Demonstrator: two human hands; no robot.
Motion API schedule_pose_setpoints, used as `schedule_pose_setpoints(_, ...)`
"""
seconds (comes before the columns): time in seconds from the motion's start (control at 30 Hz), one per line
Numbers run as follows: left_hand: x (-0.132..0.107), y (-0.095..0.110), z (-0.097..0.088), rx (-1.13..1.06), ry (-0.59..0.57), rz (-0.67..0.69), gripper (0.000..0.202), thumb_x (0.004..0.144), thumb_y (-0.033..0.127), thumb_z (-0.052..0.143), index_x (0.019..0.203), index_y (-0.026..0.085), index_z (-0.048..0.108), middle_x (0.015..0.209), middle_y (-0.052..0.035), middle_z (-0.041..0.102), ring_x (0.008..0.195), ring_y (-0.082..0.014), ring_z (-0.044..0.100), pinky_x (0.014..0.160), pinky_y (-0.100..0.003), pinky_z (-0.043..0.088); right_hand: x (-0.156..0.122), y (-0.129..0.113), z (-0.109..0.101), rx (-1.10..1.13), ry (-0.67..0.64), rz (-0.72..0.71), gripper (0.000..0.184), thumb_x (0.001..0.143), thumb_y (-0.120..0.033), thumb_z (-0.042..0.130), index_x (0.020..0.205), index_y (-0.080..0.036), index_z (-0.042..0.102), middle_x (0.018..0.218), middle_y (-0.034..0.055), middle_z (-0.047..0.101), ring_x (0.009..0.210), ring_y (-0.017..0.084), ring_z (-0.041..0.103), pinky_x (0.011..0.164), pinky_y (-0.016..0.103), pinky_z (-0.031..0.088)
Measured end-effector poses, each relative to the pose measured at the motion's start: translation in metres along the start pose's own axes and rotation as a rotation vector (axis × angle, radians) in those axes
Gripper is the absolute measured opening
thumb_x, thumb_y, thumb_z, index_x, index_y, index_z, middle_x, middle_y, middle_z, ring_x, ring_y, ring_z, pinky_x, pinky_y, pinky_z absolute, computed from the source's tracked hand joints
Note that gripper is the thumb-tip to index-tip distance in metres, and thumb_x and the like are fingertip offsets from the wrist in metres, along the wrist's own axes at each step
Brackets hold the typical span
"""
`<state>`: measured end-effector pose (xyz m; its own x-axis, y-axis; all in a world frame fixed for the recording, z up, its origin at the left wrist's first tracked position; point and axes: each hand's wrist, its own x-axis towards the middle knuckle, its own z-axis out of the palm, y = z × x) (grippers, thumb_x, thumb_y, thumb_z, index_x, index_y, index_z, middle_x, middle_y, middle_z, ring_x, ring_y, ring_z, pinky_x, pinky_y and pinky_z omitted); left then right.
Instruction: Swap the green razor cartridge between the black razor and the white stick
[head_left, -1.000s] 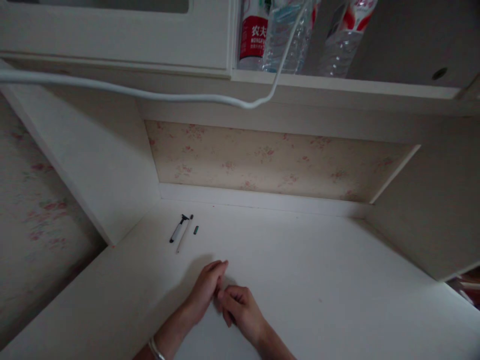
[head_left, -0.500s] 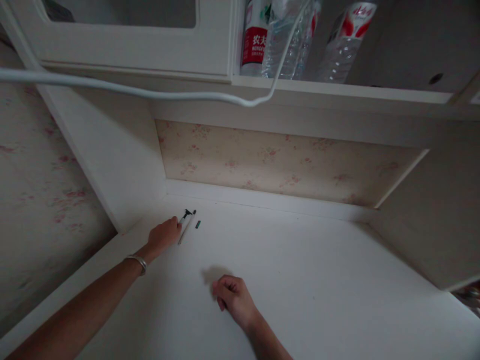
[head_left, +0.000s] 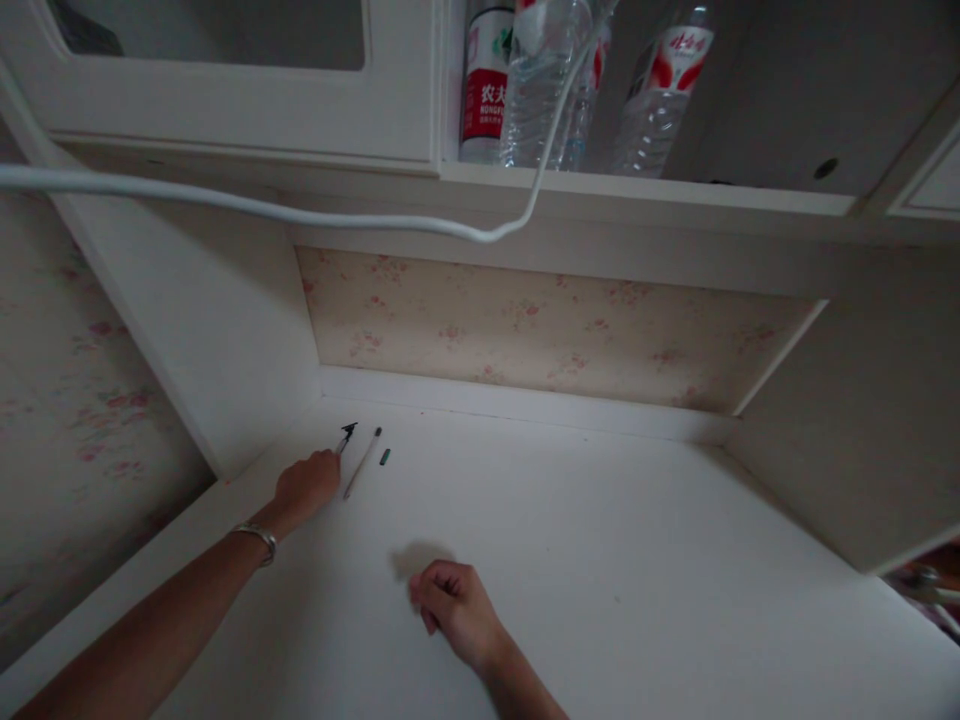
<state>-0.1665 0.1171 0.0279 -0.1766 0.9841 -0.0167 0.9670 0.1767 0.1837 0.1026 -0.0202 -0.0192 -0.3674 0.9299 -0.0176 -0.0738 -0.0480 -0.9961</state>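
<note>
My left hand [head_left: 304, 485] reaches far forward to the left back corner of the white desk [head_left: 600, 560]. Its fingers are closed round the lower end of a white pen body with a black clip [head_left: 346, 436], which sticks out beyond them. Right beside it lie a thin pen refill [head_left: 362, 463] and a small green piece [head_left: 385, 456]. A metal bracelet [head_left: 257, 536] is on that wrist. My right hand [head_left: 450, 605] rests on the desk nearer to me, fingers curled in; whatever is inside them is hidden.
A white side panel [head_left: 225, 340] closes the desk on the left and another [head_left: 847, 420] on the right. Flowered wallpaper [head_left: 540, 325] backs the niche. Several water bottles [head_left: 540, 85] stand on the shelf above. A white cable [head_left: 300, 208] hangs across the front.
A second ago both hands were together near the desk's middle. My left hand has since reached out to the pen parts and closed on the pen body. The right hand stayed put.
</note>
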Motion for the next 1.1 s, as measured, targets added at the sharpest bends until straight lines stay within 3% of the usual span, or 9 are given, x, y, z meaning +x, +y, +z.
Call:
schedule_pose_setpoints(0.17,-0.010,0.016,-0.008,-0.232,0.019,0.014,0.048,0.093,0.039,0.020,0.092,0.011,0.058,0.089,-0.0190,0.063,0.087,-0.0299,0.062,0.076,-0.040,0.046,0.001,-0.002,-0.002,0.099,0.000,0.011,0.047,0.080,-0.058,0.064,0.065,-0.014,0.059,0.042,-0.0038,0.046,0.036,0.006,0.025,0.038,0.022,0.016)
schedule_pose_setpoints(0.3,-0.046,0.058,0.003,-0.503,-0.063,0.118,0.060,0.092,0.055,0.008,0.093,0.016,0.055,0.077,-0.0051,0.058,0.053,-0.0148,0.053,0.050,-0.026,0.041,0.006,0.001,-0.003,0.280,0.049,0.018,0.048,0.079,-0.062,0.065,0.076,-0.014,0.060,0.044,-0.0042,0.047,0.035,0.006,0.024,0.036,0.021,0.013)
schedule_pose_setpoints(0.33,-0.059,0.070,0.008,-0.607,-0.107,0.145,0.063,0.090,0.060,0.008,0.092,0.017,0.054,0.073,-0.0023,0.054,0.045,-0.0116,0.046,0.044,-0.024,0.036,0.007,0.001,-0.004,0.335,0.081,0.009,0.048,0.079,-0.062,0.066,0.078,-0.014,0.059,0.047,-0.0040,0.048,0.037,0.006,0.026,0.037,0.021,0.014)
schedule_pose_setpoints(0.43,-0.099,0.106,0.022,-1.282,-0.394,0.195,0.057,0.082,0.071,0.037,0.087,0.016,0.052,0.068,0.0028,0.045,0.039,-0.0054,0.030,0.038,-0.021,0.019,0.009,-0.005,-0.011,0.474,0.244,-0.041,0.046,0.079,-0.060,0.069,0.083,-0.015,0.060,0.060,-0.0015,0.053,0.045,0.008,0.036,0.041,0.018,0.023)
schedule_pose_setpoints(0.53,-0.130,0.132,0.032,-1.534,-0.599,0.221,0.050,0.082,0.066,0.049,0.084,0.016,0.051,0.069,0.0027,0.045,0.041,-0.0040,0.028,0.040,-0.021,0.016,0.009,-0.015,-0.025,0.484,0.374,-0.124,0.048,0.079,-0.062,0.067,0.089,-0.015,0.064,0.078,0.0047,0.060,0.064,0.014,0.052,0.052,0.021,0.039)
schedule_pose_setpoints(0.67,-0.150,0.148,0.039,-1.560,-0.705,0.222,0.052,0.082,0.068,0.051,0.085,0.015,0.051,0.066,0.0040,0.041,0.043,-0.0042,0.026,0.042,-0.023,0.014,0.008,-0.019,-0.039,0.480,0.394,-0.132,0.057,0.081,-0.069,0.059,0.094,-0.015,0.067,0.090,0.0098,0.064,0.077,0.021,0.059,0.066,0.028,0.048)
schedule_pose_setpoints(0.77,-0.155,0.149,0.040,-1.499,-0.749,0.264,0.056,0.081,0.070,0.050,0.082,0.015,0.050,0.065,0.0040,0.039,0.044,-0.0046,0.027,0.043,-0.024,0.016,0.008,-0.014,-0.039,0.467,0.400,-0.107,0.055,0.084,-0.067,0.056,0.095,-0.014,0.067,0.092,0.0113,0.065,0.068,0.019,0.059,0.057,0.027,0.048)
schedule_pose_setpoints(0.93,-0.158,0.144,0.045,-1.409,-0.769,0.298,0.061,0.080,0.074,0.046,0.083,0.014,0.051,0.068,0.0018,0.042,0.045,-0.0055,0.029,0.043,-0.024,0.017,0.005,-0.014,-0.032,0.549,0.384,-0.110,0.046,0.085,-0.059,0.062,0.088,-0.013,0.062,0.068,0.0032,0.059,0.045,0.011,0.047,0.039,0.021,0.040)
schedule_pose_setpoints(1.1,-0.155,0.139,0.053,-1.302,-0.775,0.341,0.057,0.083,0.072,0.043,0.078,0.015,0.050,0.059,0.0030,0.041,0.044,-0.0077,0.031,0.042,-0.025,0.020,0.002,-0.021,-0.031,0.604,0.364,-0.097,0.047,0.083,-0.061,0.064,0.090,-0.014,0.060,0.062,0.0004,0.056,0.041,0.010,0.044,0.034,0.019,0.036)
